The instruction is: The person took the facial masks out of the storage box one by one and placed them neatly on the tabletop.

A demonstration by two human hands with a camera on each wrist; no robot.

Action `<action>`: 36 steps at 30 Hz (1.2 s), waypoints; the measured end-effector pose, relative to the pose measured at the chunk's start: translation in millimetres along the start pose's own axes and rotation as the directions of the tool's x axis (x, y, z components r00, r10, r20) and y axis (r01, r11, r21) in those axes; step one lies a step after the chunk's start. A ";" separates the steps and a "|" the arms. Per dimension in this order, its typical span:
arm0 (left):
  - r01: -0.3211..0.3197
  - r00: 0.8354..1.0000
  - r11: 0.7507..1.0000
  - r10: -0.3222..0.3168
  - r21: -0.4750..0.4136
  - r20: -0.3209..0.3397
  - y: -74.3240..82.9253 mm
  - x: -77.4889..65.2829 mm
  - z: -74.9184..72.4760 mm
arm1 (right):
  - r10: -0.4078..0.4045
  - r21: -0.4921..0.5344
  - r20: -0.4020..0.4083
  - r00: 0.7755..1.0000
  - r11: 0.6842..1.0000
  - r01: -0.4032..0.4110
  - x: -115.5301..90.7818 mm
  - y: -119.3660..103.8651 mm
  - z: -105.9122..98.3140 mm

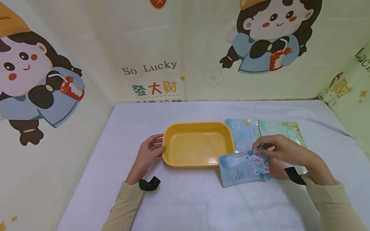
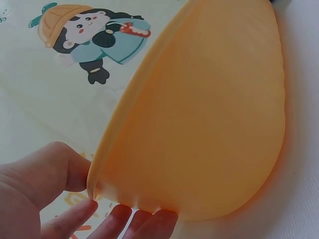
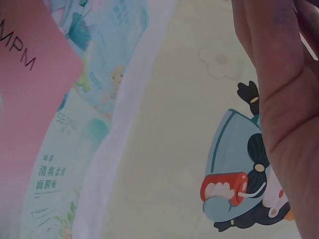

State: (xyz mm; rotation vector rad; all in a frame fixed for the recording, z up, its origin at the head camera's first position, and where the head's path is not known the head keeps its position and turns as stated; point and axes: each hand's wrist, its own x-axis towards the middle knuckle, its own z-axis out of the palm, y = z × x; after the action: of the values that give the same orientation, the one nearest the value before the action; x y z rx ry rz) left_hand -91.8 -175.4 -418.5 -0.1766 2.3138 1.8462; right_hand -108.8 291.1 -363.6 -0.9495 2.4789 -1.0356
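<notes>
A yellow rectangular tray (image 1: 199, 146) with rounded corners lies on the white cloth, nothing inside it. My left hand (image 1: 148, 156) grips its left end; the left wrist view shows the thumb at the rim and the other fingers against the tray wall. Between thumb and fingers, my right hand (image 1: 281, 150) pinches the top edge of a blue face mask packet (image 1: 244, 170) with pink flowers. That packet overlaps the tray's near right corner in the head view. Behind the right hand lie another blue packet (image 1: 241, 131), a green packet (image 1: 284, 128) and a pink packet (image 3: 30, 99).
The white-covered table (image 1: 185, 202) reaches back to a cream backdrop (image 1: 199, 38) with cartoon figures and lettering. More of that printed cloth hangs at the left and right sides. A black wrist strap (image 1: 149, 184) sits at the left cuff.
</notes>
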 end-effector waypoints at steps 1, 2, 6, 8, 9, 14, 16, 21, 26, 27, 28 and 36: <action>-0.001 1.000 1.000 0.001 0.003 -0.002 -0.2 -0.1 0.2 | 0.012 0.003 0.015 1.000 1.000 -0.012 -0.8 1.0 0.8; -0.001 1.000 1.000 0.001 0.005 -0.003 -0.4 0.1 0.5 | 0.021 0.001 0.028 0.999 1.000 -0.021 -1.7 2.2 1.4; -0.002 1.000 1.000 0.002 0.008 -0.006 -1.9 1.1 1.2 | 0.058 0.008 0.077 0.995 0.998 -0.059 -5.1 5.1 2.7; 0.000 1.000 1.000 0.000 0.006 -0.007 -1.5 1.4 1.1 | 0.067 0.015 0.092 0.993 0.998 -0.069 -6.4 5.7 2.7; 0.001 1.000 1.000 -0.001 0.007 -0.007 -1.3 1.6 1.1 | 0.072 0.020 0.098 0.993 0.997 -0.074 -7.0 6.0 2.8; 0.007 1.000 1.000 -0.007 0.010 -0.008 -0.1 1.9 1.1 | 0.049 0.035 0.107 0.993 0.998 -0.053 -9.1 8.6 4.0; 0.008 1.000 1.000 -0.008 0.011 -0.008 0.4 1.9 0.9 | 0.037 0.046 0.112 0.993 0.998 -0.042 -9.8 9.7 4.5; 0.010 1.000 1.000 -0.010 0.008 -0.005 0.9 2.3 0.3 | 0.061 0.069 0.148 0.987 0.995 -0.072 -12.0 11.5 4.7; 0.011 1.000 1.000 -0.011 0.004 -0.002 1.0 2.3 -0.2 | 0.072 0.064 0.168 0.983 0.994 -0.084 -14.2 13.8 6.6; 0.011 1.000 1.000 -0.011 0.004 -0.001 1.2 2.3 -0.3 | 0.070 0.066 0.174 0.982 0.994 -0.083 -14.6 13.9 7.3; 0.012 1.000 1.000 -0.012 0.005 -0.001 1.4 2.1 -0.3 | 0.072 0.071 0.180 0.981 0.994 -0.086 -14.9 14.0 7.9; 0.027 1.000 0.999 -0.027 0.019 -0.003 1.8 1.5 0.1 | 0.082 0.089 0.212 0.974 0.991 -0.103 -15.0 15.5 11.4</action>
State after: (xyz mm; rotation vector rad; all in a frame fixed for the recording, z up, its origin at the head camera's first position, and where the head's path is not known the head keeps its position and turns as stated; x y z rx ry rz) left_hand -93.6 -174.9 -417.2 -0.2070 2.3181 1.8116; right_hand -99.3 303.4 -382.4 -0.8561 2.2563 -0.9664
